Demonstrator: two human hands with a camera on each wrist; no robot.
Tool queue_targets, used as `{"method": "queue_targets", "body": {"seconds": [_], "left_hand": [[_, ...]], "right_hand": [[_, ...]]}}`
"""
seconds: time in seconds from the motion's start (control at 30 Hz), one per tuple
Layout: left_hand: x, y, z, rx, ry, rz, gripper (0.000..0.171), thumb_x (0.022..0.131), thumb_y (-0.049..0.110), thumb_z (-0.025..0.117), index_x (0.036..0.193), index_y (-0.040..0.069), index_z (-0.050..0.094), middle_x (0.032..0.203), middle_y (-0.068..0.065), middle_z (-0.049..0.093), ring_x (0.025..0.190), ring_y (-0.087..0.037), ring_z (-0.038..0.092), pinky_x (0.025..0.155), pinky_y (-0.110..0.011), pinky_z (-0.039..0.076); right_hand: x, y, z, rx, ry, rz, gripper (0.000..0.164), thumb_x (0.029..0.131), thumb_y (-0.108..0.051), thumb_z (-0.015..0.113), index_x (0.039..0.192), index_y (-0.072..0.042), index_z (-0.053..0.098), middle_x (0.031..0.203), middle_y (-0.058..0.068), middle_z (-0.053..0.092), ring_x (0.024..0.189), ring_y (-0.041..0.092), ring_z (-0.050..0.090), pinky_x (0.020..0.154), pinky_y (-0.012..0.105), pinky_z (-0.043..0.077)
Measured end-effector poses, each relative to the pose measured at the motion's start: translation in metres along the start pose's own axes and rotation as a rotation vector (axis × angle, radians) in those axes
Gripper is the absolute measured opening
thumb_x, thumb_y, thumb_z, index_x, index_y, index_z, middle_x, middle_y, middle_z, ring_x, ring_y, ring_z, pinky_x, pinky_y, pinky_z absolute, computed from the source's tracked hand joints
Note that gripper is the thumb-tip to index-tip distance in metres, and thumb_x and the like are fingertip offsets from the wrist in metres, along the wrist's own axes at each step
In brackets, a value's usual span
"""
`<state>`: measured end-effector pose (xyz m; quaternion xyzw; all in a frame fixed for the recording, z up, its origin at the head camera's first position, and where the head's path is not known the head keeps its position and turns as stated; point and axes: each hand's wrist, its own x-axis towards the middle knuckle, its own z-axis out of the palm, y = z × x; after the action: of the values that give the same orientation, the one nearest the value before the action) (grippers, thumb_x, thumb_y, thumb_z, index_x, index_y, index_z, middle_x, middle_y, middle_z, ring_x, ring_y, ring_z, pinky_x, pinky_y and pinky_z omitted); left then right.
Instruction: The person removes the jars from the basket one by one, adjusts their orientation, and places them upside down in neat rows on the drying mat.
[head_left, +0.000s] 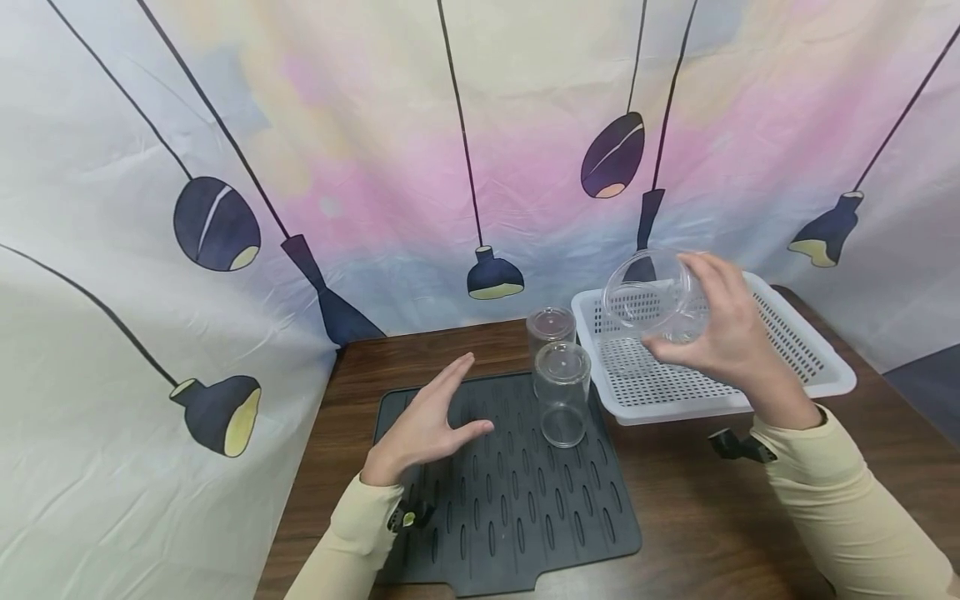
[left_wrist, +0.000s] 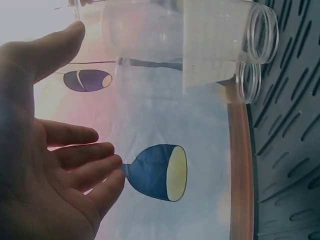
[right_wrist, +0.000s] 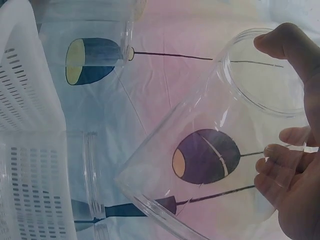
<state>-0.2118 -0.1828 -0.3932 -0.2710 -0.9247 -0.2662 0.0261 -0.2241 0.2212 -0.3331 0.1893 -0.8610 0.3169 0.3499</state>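
My right hand (head_left: 731, 329) grips a clear cylindrical jar (right_wrist: 200, 130), held tilted above the white basket. Its thumb presses near the ringed end, and the other fingers wrap the side. My left hand (head_left: 423, 425) hovers over the dark drying mat (head_left: 502, 533), fingers extended and thumb spread, holding nothing. Close to the mat's right edge stand two clear jars: a nearer jar (head_left: 564, 404) and, partly hidden behind it, a farther jar (head_left: 551, 323). The left wrist view shows both jars (left_wrist: 220, 40) beyond the left thumb.
The white perforated basket (head_left: 832, 383) sits on the wooden table (head_left: 675, 500), right of the mat. Clear glassware (right_wrist: 90, 175) overlaps the basket in the right wrist view. Behind the table hangs a cloth (head_left: 390, 150) printed with lamps. A dark wrist camera (head_left: 738, 446) sits by the right sleeve.
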Motion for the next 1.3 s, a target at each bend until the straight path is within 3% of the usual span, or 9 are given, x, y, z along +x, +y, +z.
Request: {"method": "queue_targets", "body": {"seconds": [0.23,0.67,0.87,1.3], "left_hand": [[0.006,0.008,-0.004,-0.014,-0.002,0.005,0.094,0.085,0.068,0.059,0.157,0.029,0.014,0.163,0.006,0.017,0.148,-0.021,0.024,0.112,-0.054,0.033],[0.018,0.026,-0.010,0.000,0.039,0.030,0.094,0.084,0.068,0.059,0.157,0.030,0.015,0.162,0.003,0.019,0.149,-0.022,0.023,0.113,-0.056,0.031],[0.024,0.036,-0.015,-0.001,0.067,0.044,0.094,0.083,0.066,0.063,0.156,0.027,0.020,0.160,-0.002,0.025,0.145,-0.024,0.029,0.110,-0.055,0.036],[0.034,0.053,-0.023,0.019,0.127,0.101,0.095,0.083,0.062,0.066,0.157,0.023,0.020,0.157,-0.003,0.028,0.145,-0.023,0.029,0.111,-0.053,0.036]], "right_hand": [[0.003,-0.006,0.006,-0.002,-0.019,-0.059,0.110,0.046,-0.030,0.093,0.142,-0.006,0.045,0.138,0.024,0.044,0.125,0.041,0.042,0.095,0.066,0.040],[0.002,-0.018,0.024,-0.001,-0.030,-0.193,0.110,0.043,-0.035,0.090,0.140,-0.004,0.046,0.134,0.024,0.045,0.123,0.039,0.042,0.093,0.060,0.044],[0.002,-0.025,0.026,-0.002,-0.028,-0.222,0.110,0.042,-0.037,0.089,0.139,-0.004,0.047,0.133,0.022,0.046,0.121,0.037,0.044,0.089,0.060,0.047],[0.003,-0.040,0.032,0.037,-0.012,-0.313,0.104,0.048,-0.039,0.084,0.137,-0.001,0.049,0.133,0.020,0.049,0.121,0.035,0.045,0.099,0.045,0.041]]}}
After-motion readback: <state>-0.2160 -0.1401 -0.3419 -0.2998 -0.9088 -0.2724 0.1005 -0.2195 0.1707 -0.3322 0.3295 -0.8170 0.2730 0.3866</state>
